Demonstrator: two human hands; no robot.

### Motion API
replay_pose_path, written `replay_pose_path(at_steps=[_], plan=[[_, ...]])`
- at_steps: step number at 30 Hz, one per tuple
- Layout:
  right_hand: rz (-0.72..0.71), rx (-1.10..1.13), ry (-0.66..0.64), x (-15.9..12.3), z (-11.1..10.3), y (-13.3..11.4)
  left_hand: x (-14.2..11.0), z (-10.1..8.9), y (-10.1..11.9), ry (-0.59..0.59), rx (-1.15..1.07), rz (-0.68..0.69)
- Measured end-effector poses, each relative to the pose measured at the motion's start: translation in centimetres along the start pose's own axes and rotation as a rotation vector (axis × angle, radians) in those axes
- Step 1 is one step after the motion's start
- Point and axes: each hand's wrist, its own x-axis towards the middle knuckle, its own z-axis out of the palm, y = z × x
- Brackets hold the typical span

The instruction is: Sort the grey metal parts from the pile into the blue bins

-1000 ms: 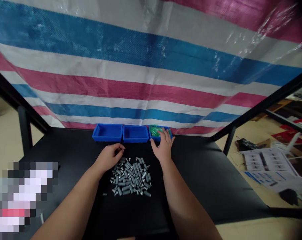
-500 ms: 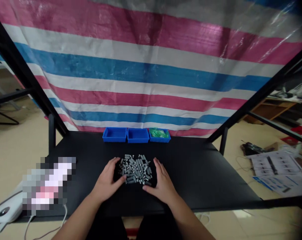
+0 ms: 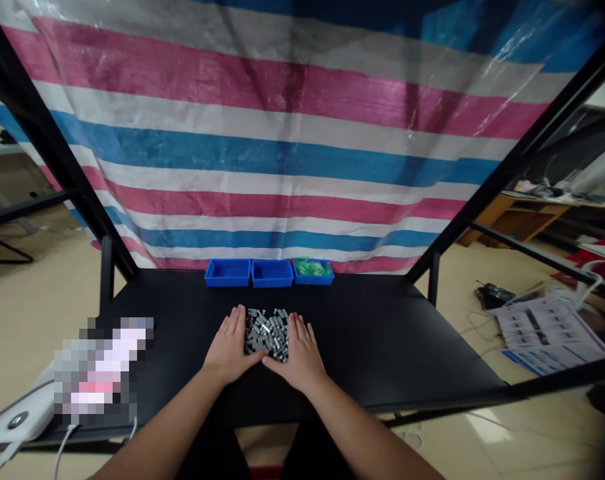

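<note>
My left hand (image 3: 231, 350) and my right hand (image 3: 298, 355) lie flat on the black table, one on either side of a compact heap of grey metal screws (image 3: 266, 333). Their fingers press against its sides, and the right fingertips meet the left thumb at the heap's front. Neither hand lifts any screws. Three blue plastic bins stand in a row at the far edge: the left bin (image 3: 227, 273) and middle bin (image 3: 272, 273) look bare inside, while the right bin (image 3: 312, 272) holds something green (image 3: 311, 268), perhaps in plastic.
The black table (image 3: 382, 360) stands on black metal legs before a striped tarpaulin (image 3: 262, 160). A pixelated patch (image 3: 102, 367) covers its left part. A white corded device (image 3: 22, 419) sits at the left front corner. Printed papers (image 3: 547, 333) lie on the floor at right.
My right hand has come back from the right bin, and both hands have closed in on the screws, pushing the loose spread into a tighter heap. The view has tilted further down.
</note>
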Motion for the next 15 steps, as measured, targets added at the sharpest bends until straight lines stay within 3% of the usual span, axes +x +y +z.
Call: replay_pose_path(at_steps=[7,15], plan=[[-0.091,-0.001,0.022,5.6,0.5,0.7,5.2,0.0,-1.8,-0.054,-0.048,0.065],[-0.186,0.008,-0.054,8.5,0.0,1.6,7.5,-1.0,-2.6,-0.124,-0.093,0.176]])
